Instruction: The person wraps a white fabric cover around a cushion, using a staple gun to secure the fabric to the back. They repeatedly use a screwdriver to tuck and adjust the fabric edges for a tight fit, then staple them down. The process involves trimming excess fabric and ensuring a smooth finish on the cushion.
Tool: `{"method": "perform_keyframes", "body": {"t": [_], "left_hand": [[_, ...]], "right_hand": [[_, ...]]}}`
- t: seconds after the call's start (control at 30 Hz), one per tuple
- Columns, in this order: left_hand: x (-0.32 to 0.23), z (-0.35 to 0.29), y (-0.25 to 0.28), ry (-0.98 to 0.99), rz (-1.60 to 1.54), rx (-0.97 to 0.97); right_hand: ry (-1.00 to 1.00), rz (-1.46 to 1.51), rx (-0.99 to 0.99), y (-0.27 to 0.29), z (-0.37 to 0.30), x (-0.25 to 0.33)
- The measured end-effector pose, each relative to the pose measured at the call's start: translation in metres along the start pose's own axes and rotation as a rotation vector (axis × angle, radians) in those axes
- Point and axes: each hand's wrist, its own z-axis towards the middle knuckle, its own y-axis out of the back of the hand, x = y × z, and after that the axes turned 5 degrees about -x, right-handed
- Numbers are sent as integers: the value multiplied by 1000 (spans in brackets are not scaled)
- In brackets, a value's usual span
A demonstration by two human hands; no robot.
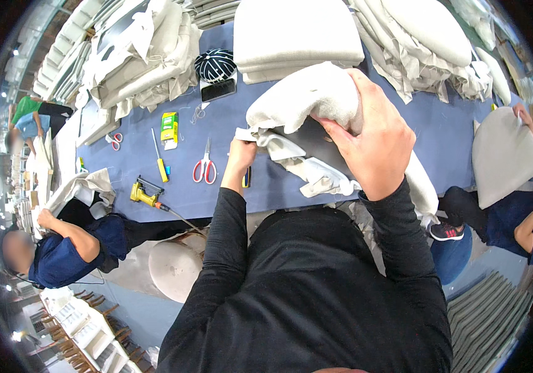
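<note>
A cream upholstered seat cushion (307, 93) is tilted up in front of me, loose cloth hanging from its underside. My right hand (378, 137) is closed round its right end, thumb underneath and fingers over the top. At the lower left, my left hand (239, 158) is closed on a flap of the cushion's fabric (282, 149); its fingertips are partly hidden. A dark panel shows beneath the cushion between the hands. Red-handled scissors (205, 171) lie just left of my left hand. Another pale padded piece (423, 186) hangs over the table edge below my right wrist.
On the blue table (179, 130) lie a yellow staple gun (145, 194) with a hose, a screwdriver (160, 158), a yellow-green box (169, 130) and a phone (218, 91). Stacked cushions (297, 37) stand at the back. Co-workers handle covers at left (80, 233) and right (527, 211).
</note>
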Motion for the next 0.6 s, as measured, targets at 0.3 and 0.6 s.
{"method": "perform_keyframes", "body": {"t": [0.3,0.6], "left_hand": [[-113,-78,7,220,-423,293],[-309,-132,56,-530,-578,417]], "right_hand": [[24,-36,-24,-1,-11,8],[-7,41,32,11,8,-17]]}}
